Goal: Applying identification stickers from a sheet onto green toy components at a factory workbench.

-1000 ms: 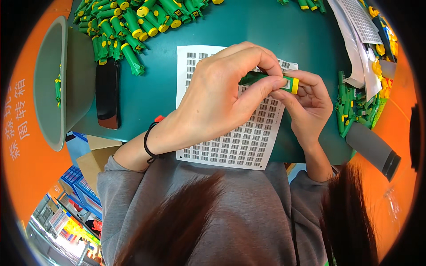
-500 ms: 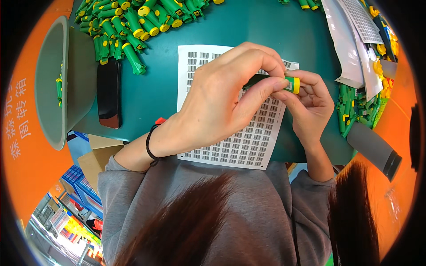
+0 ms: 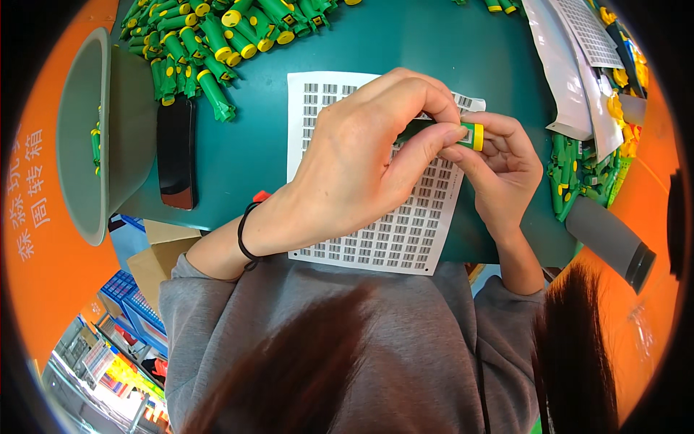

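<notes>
A small green plastic tube with a yellow end cap (image 3: 478,137) is pinched between my two hands above the table. The thumb and fingers of my left hand (image 3: 354,155) close on its green end, which they mostly hide. My right hand (image 3: 506,163) grips it near the yellow cap with thumb and forefinger, the other fingers curled. A small label seems to lie on the green side, partly covered by the fingertips. Beneath both hands rests a white sheet of barcode stickers (image 3: 361,249), its upper right corner curling up.
Many green tubes with yellow caps (image 3: 217,36) are heaped at the far left. Beside them lie a black phone-like object (image 3: 177,152) and a grey bin (image 3: 130,145). At the right are white bags (image 3: 560,79), more green pieces (image 3: 567,173) and a grey tumbler (image 3: 607,239).
Both hands have shifted very slightly left with the tube. The sticker sheet's curled corner looks flatter and shows more of its stickers.
</notes>
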Available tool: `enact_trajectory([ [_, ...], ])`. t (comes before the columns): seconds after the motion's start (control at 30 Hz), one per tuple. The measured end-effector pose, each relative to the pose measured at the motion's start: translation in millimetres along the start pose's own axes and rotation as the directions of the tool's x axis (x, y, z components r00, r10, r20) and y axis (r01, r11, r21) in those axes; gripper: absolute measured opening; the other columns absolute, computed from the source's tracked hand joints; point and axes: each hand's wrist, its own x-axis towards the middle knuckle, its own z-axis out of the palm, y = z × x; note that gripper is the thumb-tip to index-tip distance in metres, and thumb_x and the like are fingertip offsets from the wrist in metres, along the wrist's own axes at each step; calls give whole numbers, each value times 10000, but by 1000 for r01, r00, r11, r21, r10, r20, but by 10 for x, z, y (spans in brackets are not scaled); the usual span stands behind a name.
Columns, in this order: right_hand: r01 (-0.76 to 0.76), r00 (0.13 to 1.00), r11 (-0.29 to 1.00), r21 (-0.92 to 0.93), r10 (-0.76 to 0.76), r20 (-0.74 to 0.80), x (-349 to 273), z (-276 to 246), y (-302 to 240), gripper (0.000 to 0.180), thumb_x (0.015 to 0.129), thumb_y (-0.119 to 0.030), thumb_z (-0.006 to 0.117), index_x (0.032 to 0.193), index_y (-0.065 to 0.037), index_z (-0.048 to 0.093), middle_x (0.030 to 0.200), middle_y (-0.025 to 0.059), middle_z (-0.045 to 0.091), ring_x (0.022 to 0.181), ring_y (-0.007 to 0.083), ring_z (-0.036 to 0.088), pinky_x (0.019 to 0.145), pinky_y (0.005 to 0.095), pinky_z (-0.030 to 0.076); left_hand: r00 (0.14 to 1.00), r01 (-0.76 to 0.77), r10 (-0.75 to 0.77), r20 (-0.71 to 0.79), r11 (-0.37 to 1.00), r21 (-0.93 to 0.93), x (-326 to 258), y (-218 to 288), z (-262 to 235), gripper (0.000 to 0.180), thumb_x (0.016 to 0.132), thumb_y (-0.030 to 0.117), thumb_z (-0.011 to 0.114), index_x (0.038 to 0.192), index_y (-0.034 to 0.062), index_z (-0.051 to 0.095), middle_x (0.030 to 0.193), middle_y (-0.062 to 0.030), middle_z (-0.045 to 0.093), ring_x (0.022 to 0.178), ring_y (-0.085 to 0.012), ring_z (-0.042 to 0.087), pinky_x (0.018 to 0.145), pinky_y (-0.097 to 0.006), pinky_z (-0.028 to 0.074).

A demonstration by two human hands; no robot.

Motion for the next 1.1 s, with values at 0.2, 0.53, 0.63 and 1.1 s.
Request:
enact_trajectory([
  [0.2, 10, 1000, 1000, -14, -10, 2, -11, -5, 19, 347, 858, 104, 705, 1176, 57, 574, 1078, 146, 686, 1009, 178, 689, 894, 279, 582, 1000, 24, -24, 10, 1000, 20, 6, 18, 0, 86, 875, 5, 700, 959, -9, 686, 986, -97, 692, 873, -152, 663, 767, -266, 532],
  [0.53, 55, 998, 998, -11, -55, -16, -39, -59, 58, 376, 821, 99, 742, 1166, 53, 599, 1130, 133, 671, 1061, 189, 653, 939, 320, 545, 938, 347, -342, 64, 912, -218, 53, -71, 6, 141, 954, 141, 667, 887, 18, 679, 902, -55, 693, 816, -97, 636, 718, -238, 507],
  [0.63, 151, 989, 982, -113, -151, 6, 26, -139, 142, 391, 769, 84, 787, 1131, 40, 645, 1128, 119, 669, 1068, 196, 628, 943, 331, 505, 862, 473, -396, 317, 853, -221, 83, -123, -29, 312, 996, 287, 620, 845, 20, 677, 726, -31, 646, 635, -75, 560, 572, -243, 440],
  [1.1, -27, 1000, 927, -374, 29, -2, 427, -187, -54, 353, 809, -69, 788, 1133, 14, 673, 1213, 98, 595, 1046, 165, 573, 900, 313, 481, 838, 230, -89, -539, 953, 199, -365, -164, -1358, 273, 1015, 244, 581, 1102, 51, 753, 818, -3, 694, 622, -63, 543, 577, -216, 437],
])
